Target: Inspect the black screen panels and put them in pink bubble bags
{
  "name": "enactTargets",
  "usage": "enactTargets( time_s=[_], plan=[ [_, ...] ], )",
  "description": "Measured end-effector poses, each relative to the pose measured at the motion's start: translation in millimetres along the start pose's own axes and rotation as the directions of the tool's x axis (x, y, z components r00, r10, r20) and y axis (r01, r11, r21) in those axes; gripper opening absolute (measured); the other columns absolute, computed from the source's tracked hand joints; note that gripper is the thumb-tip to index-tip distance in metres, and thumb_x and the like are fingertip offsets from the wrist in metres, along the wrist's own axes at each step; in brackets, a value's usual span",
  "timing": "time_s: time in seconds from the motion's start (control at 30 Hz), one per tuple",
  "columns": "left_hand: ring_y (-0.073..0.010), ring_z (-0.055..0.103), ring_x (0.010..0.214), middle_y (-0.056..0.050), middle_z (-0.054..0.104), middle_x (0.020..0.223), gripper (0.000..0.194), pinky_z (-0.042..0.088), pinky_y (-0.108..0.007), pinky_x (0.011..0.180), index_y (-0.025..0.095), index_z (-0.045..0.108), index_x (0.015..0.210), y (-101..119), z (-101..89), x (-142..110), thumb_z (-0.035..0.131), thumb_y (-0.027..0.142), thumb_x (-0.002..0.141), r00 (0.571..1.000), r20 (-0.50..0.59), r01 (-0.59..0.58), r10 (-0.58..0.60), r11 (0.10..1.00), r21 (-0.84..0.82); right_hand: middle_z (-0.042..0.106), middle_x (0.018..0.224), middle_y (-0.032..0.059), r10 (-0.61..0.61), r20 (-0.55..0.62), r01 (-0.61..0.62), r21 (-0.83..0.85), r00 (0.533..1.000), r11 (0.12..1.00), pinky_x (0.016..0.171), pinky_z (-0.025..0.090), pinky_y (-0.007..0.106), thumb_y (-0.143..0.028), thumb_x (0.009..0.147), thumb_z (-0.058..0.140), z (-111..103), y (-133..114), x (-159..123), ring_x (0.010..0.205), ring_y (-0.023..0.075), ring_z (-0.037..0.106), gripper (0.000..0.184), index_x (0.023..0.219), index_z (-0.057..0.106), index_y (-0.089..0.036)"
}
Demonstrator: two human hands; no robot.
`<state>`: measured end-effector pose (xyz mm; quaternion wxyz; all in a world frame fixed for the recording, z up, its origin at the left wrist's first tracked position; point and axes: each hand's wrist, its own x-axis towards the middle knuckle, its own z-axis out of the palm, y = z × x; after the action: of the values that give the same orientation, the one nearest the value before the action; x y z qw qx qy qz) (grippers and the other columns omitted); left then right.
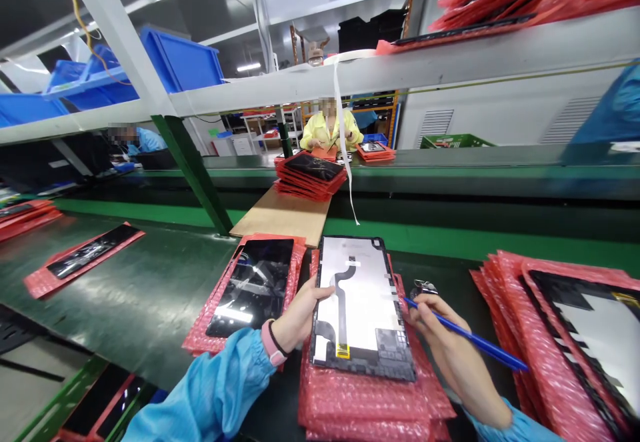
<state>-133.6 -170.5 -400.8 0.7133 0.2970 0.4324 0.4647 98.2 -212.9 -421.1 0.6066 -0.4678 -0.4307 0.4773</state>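
Observation:
A tablet panel [365, 295] lies back side up on a pile of red bubble-wrap bags [360, 402], showing a white sheet and a black flex cable. My left hand [300, 315] grips its left edge, thumb on top. My right hand [443, 335] is closed on a blue pen [475, 342] whose tip touches the panel's right edge. A small metal clip [424, 288] sits just above that hand.
Another dark panel [253, 285] on red wrap lies to the left, one more [85, 252] farther left. A stack of wrapped panels [575, 335] is at the right. A cardboard sheet [285, 215] and red stack [310, 175] lie beyond. Two people work across the green conveyor [140, 295].

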Motion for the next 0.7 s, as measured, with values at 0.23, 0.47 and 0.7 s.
enactTargets(
  time_s=[0.23, 0.47, 0.7],
  plan=[
    [-0.0184, 0.068, 0.077, -0.007, 0.070, 0.100, 0.056, 0.054, -0.027, 0.071, 0.019, 0.055, 0.117, 7.3, 3.4, -9.9, 0.070, 0.013, 0.064, 0.998, -0.045, -0.042, 0.039, 0.996, -0.075, 0.059, 0.068, 0.0010, 0.037, -0.025, -0.036, 0.027, 0.999, 0.999, 0.067, 0.054, 0.033, -0.054, 0.071, 0.068, 3.5, -8.2, -0.9, 0.068, 0.0196, 0.061, 0.032, 0.080, 0.063, -0.024],
    [-0.0232, 0.067, 0.095, -0.004, 0.068, 0.110, 0.058, 0.055, -0.032, 0.081, 0.024, 0.053, 0.122, 24.2, 0.6, -31.0, 0.073, 0.019, 0.068, 0.965, -0.046, -0.263, 0.260, 0.962, -0.078, 0.068, 0.077, 0.0033, 0.030, 0.028, -0.025, -0.161, 0.999, 0.987, 0.068, 0.053, 0.031, -0.051, 0.075, 0.065, -0.1, 1.6, -1.9, 0.076, 0.0230, 0.065, 0.029, 0.086, 0.063, -0.024],
    [-0.0250, 0.058, 0.114, 0.001, 0.062, 0.124, 0.063, 0.052, -0.032, 0.092, 0.032, 0.047, 0.129, 39.6, -9.4, -65.1, 0.071, 0.027, 0.071, 0.856, -0.265, -0.470, 0.445, 0.882, -0.037, 0.072, 0.088, 0.0051, -0.004, 0.118, 0.057, -0.445, 0.993, 0.894, 0.081, 0.050, 0.033, -0.054, 0.082, 0.053, 1.4, 0.0, -8.1, 0.085, 0.0253, 0.067, 0.035, 0.097, 0.063, -0.024]
  ],
)
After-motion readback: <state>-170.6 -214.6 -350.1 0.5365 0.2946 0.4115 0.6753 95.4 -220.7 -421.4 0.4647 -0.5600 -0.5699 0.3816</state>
